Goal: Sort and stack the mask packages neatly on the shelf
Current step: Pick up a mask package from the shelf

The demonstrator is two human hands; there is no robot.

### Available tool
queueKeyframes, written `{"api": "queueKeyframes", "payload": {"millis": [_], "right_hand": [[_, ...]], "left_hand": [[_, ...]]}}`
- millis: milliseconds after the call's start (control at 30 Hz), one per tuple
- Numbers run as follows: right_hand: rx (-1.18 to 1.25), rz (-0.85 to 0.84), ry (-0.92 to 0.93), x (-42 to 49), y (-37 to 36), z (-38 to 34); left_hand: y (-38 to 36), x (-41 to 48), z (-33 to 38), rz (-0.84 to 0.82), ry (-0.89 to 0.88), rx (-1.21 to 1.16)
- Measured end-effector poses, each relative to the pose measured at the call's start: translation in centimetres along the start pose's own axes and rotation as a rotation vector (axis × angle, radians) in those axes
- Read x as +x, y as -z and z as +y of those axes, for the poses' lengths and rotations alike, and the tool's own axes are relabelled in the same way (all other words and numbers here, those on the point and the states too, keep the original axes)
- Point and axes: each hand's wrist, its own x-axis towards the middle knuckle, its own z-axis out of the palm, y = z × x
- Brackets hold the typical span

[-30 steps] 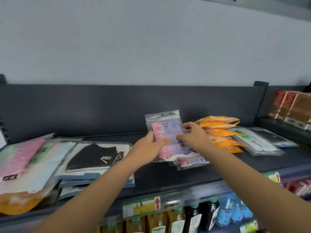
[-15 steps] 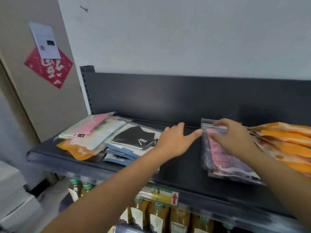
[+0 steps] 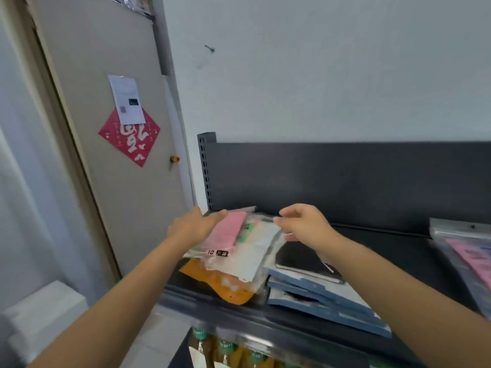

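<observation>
On shelf (image 3: 393,258), left end: left hand (image 3: 198,226) flat on pink package (image 3: 233,231); right hand (image 3: 305,224) loosely curled at clear package (image 3: 255,252) far edge, grip unclear.

A clear plastic package with pink-and-lilac print (image 3: 467,251) is cut off by the frame's right edge. The right hand (image 3: 305,224) at centre is blurred; whether its fingertips pinch the clear white-printed bag (image 3: 255,251) cannot be told. That bag hides most of the flat orange packet (image 3: 212,276) beneath. Print on the white paper sheet (image 3: 127,98), upper left, is too small to read. Green-capped bottles (image 3: 225,349) are cropped at the bottom edge.
</observation>
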Motion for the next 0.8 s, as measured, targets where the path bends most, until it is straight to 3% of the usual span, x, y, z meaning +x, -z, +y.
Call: {"api": "queueKeyframes", "payload": {"millis": [200, 433, 567, 800], "right_hand": [[0.139, -0.041, -0.212, 3.3, -8.0, -2.3], [0.415, 0.017, -0.296, 4.6, -10.1, -2.7], [0.389, 0.151, -0.201, 4.2, -7.1, -2.7], [0.291, 0.408, -0.118, 0.8, 4.6, -1.4]], "left_hand": [[0.3, 3.5, -3.9, -0.202, -0.062, -0.278], [-0.6, 4.8, -4.1, -0.132, -0.192, -0.402], [-0.3, 3.4, -0.4, -0.079, -0.336, -0.432], [-3.4, -1.6, 10.0, -0.268, -0.452, -0.623]]}}
